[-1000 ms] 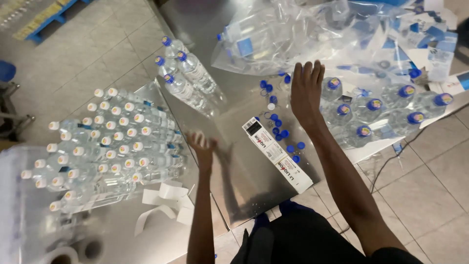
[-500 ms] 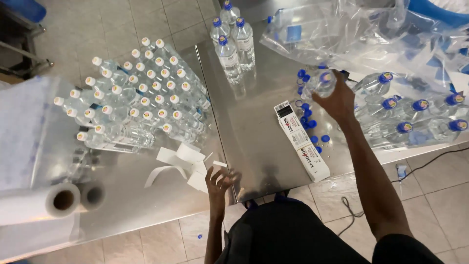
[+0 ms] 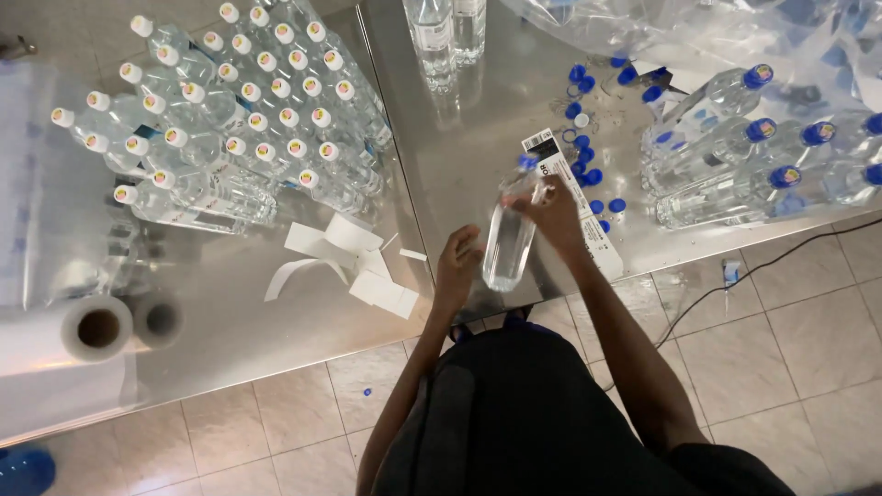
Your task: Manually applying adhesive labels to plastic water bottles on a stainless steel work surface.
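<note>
White-capped bottles [image 3: 248, 119], paper strips [image 3: 344, 262], plastic film roll [image 3: 96, 328], loose blue caps [image 3: 588, 152] on steel table [image 3: 459, 138].

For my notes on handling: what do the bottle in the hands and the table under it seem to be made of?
The bottle, held in the right hand, looks like clear thin plastic: see-through, glossy, with a blue cap. The table looks like brushed stainless steel: grey, with dull reflections of the bottles on it. The left hand is beside the bottle.

White label strips [image 3: 354, 262] on table; white box [image 3: 579, 197] by caps
</note>
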